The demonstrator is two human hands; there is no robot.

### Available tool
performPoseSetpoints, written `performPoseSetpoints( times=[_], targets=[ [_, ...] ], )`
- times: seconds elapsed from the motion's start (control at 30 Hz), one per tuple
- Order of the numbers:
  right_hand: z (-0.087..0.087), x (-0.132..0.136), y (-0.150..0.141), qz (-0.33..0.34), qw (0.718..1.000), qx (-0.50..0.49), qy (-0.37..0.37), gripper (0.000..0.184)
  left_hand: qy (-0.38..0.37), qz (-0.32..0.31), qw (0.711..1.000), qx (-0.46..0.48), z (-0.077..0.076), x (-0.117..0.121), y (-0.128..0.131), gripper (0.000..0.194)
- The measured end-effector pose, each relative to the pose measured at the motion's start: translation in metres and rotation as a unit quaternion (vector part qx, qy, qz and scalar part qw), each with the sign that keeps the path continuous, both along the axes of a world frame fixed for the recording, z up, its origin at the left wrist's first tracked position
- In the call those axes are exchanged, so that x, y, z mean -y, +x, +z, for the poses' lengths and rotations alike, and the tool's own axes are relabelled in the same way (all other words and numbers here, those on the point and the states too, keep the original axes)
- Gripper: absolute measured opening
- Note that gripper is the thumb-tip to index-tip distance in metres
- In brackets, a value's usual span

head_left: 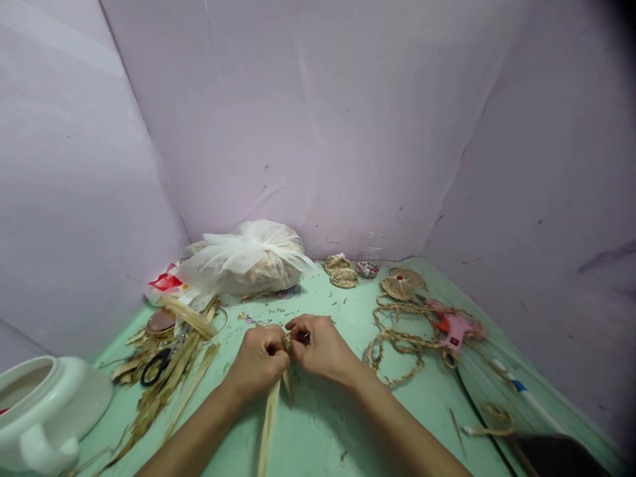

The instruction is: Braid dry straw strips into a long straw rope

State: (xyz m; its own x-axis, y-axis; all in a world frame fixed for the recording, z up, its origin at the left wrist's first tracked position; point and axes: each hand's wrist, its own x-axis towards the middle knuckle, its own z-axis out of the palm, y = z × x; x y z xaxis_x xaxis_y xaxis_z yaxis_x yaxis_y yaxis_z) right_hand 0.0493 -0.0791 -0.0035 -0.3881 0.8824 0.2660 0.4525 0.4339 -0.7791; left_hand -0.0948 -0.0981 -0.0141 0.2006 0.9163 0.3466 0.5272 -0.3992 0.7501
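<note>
In the middle of the table both my hands meet over a short plaited piece of dried plant fibre (287,342). My left hand (257,363) is closed around it, thumb against the curled fingers. A long pale dried strip (268,427) hangs from beneath that hand towards the front edge. My right hand (322,349) pinches the same braid from the other side, with thumb and fingertips together. Most of the braid is hidden by the fingers. Left of my hands lies a heap of dried leaf strips (169,391) with black-handled scissors (158,366) on it.
A tied white plastic bag (253,258) sits at the back. Woven pieces (342,275), a container of beads (367,269) and a round coaster-like piece (401,283) stand rightward. A braided cord (397,341) lies by a pink glue gun (456,330). A white pot (74,391) is front left.
</note>
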Motion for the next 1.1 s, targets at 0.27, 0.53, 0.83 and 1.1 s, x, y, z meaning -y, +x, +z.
performPoseSetpoints(
  times=[0.27, 0.53, 0.83, 1.1],
  targets=[
    [-0.004, -0.007, 0.01, -0.069, 0.995, 0.049, 0.05, 0.008, 0.059, -0.018, 0.998, -0.022, 0.007, -0.002, 0.014, 0.018],
    [-0.016, -0.04, 0.055, -0.121, 0.99, 0.044, -0.054, 0.013, -0.074, 0.031, 0.995, 0.065, -0.009, -0.047, 0.064, 0.013],
    [-0.036, -0.073, 0.073, -0.25, 0.967, 0.04, -0.035, 0.022, -0.16, 0.127, 0.977, 0.055, -0.032, -0.091, 0.103, 0.012],
    [-0.028, -0.108, 0.066, -0.244, 0.962, 0.121, -0.036, 0.024, -0.278, 0.173, 0.94, 0.098, -0.039, -0.137, 0.105, 0.007]
  ],
)
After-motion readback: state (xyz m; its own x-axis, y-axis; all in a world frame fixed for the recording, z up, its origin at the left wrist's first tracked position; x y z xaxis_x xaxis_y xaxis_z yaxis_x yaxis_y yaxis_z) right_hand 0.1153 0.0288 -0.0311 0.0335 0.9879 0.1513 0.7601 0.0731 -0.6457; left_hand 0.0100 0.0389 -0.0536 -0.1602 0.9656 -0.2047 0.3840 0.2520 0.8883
